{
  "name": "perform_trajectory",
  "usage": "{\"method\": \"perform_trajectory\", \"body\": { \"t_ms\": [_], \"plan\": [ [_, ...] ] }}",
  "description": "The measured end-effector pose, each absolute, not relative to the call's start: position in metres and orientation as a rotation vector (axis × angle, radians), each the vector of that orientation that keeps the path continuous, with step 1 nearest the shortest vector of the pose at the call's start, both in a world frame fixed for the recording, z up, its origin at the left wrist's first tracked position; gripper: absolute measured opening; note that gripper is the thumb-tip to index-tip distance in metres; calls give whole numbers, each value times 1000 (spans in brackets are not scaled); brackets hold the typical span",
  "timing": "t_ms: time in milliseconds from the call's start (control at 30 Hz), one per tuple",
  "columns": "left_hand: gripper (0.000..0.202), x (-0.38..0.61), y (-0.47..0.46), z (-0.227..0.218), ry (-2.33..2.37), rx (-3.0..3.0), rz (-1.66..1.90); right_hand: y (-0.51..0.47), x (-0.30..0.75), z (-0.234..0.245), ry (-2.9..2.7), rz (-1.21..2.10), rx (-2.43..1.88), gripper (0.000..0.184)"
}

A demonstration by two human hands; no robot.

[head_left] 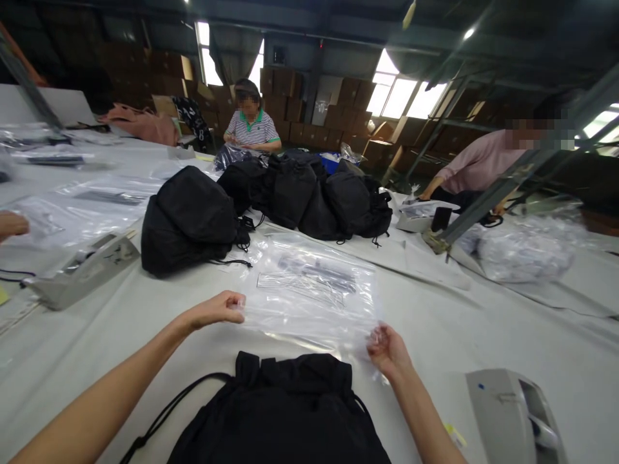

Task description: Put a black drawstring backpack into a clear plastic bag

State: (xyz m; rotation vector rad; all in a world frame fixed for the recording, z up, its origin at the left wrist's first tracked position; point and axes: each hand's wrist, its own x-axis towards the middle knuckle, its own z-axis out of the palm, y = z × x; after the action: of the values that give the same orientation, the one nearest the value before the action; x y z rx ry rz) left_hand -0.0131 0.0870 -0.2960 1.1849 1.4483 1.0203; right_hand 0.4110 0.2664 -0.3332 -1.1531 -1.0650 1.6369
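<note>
A clear plastic bag lies flat on the white table in front of me. My left hand pinches the bag's near left corner. My right hand is closed on its near right corner. Just below the bag, between my forearms, lies a black drawstring backpack with its cord trailing left.
A heap of black drawstring bags sits beyond the plastic bag. Grey tape dispensers stand at the left and near right. More plastic bags lie around. Two other people work across the table; someone's hand shows at the left edge.
</note>
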Motion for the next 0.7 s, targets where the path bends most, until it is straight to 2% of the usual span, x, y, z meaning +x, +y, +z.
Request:
{"method": "perform_trajectory", "body": {
  "t_ms": [133, 233, 300, 433, 567, 700],
  "plan": [
    [47, -17, 98, -286, 1766, 1523, 994, 267, 396, -316, -1339, 1339, -1115, 25],
    [41, -11, 95, -299, 1777, 1814, 811, 254, 393, -319, -1603, 1119, -1159, 29],
    [32, -3, 85, -315, 1699, 1974, 631, 238, 397, -331, -1791, 1028, -1194, 25],
    [7, 13, 61, -345, 1659, 2105, 386, 198, 413, -354, -2085, 962, -1215, 14],
    [12, 20, 47, -355, 1677, 2090, 287, 162, 428, -359, -2179, 959, -1286, 13],
    [6, 26, 37, -353, 1699, 1951, 325, 137, 432, -355, -2114, 996, -1431, 23]
  ]
}}
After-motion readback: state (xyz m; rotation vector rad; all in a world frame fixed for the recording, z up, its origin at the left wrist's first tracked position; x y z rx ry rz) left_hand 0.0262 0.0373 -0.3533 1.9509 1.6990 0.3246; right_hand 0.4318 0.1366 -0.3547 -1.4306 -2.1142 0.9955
